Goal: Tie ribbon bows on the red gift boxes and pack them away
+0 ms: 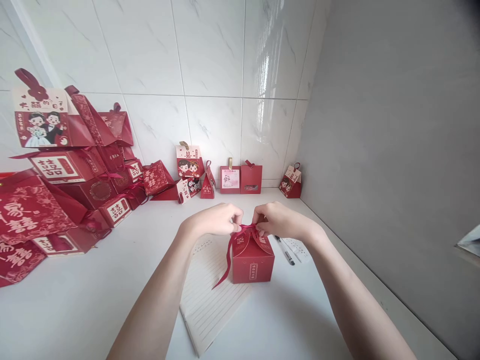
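A red gift box (253, 265) with gold print stands upright, its left part over a lined notebook (210, 310). Across its top runs a dark red ribbon (227, 262), one tail of which hangs down on the left and ends over the notebook. My left hand (221, 219) pinches the ribbon at the left of the box's top. On the other side my right hand (276, 220) is closed on the ribbon too, fingers bent. Between the two hands the ribbon lies gathered above the folded flaps; whether it is knotted there I cannot tell.
Right of the box lie a pen (285, 251) and a white printed paper (298, 250). Stacked red boxes (95, 192) fill the left side. Along the tiled wall stand a red bag (251, 179) and several small boxes. A grey wall (382, 140) bounds the right.
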Available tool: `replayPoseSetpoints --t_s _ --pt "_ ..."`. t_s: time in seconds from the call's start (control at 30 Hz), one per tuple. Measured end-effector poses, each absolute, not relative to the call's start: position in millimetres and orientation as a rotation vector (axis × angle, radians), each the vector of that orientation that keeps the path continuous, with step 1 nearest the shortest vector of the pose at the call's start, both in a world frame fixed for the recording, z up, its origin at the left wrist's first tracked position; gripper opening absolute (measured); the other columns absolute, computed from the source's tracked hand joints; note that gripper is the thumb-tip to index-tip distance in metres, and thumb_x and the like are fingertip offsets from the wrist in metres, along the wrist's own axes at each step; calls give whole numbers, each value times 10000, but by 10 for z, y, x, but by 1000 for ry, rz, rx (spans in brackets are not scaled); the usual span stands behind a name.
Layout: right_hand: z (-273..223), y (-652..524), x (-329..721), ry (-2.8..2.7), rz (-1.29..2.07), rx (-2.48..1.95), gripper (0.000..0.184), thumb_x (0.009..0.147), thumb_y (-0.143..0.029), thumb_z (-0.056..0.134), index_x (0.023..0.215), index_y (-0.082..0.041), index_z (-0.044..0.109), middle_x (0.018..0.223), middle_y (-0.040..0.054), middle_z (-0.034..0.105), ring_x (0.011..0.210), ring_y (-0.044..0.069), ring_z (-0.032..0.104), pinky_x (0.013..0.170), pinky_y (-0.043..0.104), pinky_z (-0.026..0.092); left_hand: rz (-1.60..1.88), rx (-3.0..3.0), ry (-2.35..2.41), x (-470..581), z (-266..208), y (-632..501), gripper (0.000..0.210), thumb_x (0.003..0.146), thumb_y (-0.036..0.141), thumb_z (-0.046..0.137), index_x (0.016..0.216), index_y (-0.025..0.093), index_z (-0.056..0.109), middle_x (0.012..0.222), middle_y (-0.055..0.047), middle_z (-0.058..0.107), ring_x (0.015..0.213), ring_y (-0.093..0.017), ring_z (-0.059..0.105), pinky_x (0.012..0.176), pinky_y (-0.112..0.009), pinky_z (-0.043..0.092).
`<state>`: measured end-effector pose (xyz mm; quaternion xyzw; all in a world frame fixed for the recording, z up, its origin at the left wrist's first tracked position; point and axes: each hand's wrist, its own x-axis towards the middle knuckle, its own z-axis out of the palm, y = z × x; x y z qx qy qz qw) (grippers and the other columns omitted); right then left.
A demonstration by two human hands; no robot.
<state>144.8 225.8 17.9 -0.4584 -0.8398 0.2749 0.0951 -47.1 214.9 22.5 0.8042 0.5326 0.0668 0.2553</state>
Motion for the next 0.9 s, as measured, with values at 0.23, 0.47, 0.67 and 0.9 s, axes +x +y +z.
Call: replayPoseSetpoints --t_s 0.23,0.47,0.67,0.9 --pt "166 2252 1398 -2584 525 -1286 113 687 -75 476 671 -187 487 697 2 569 616 117 480 483 212 325 99 2207 1502 -360 180 2145 102 627 240 515 725 213 526 729 5 584 574 -146 492 489 -257 305" --pt "220 2203 1465 -2634 554 -1338 158 659 -157 537 605 -199 395 591 -24 433 530 110 374 441 250 231 367 2207 1608 -336 115 2155 80 664 260 518 637 199 472 644 -1 545 517 -133 444 465 -260 254" --pt "180 2260 1472 -2484 562 -1384 349 740 -214 511 512 -199 247 477 -51 250 435 84 197 411 277 148 737 2196 1727 -346 165 2126 124 768 267 438 663 206 460 592 16 528 503 -134 436 488 -259 276" --pt "223 2273 1482 -2185 495 -1262 341 784 -190 457 531 -190 228 500 -48 236 480 86 192 427 258 166 980 1945 1251 -354 256 2147 155 802 265 458 677 182 498 627 9 565 587 -123 508 577 -249 365"
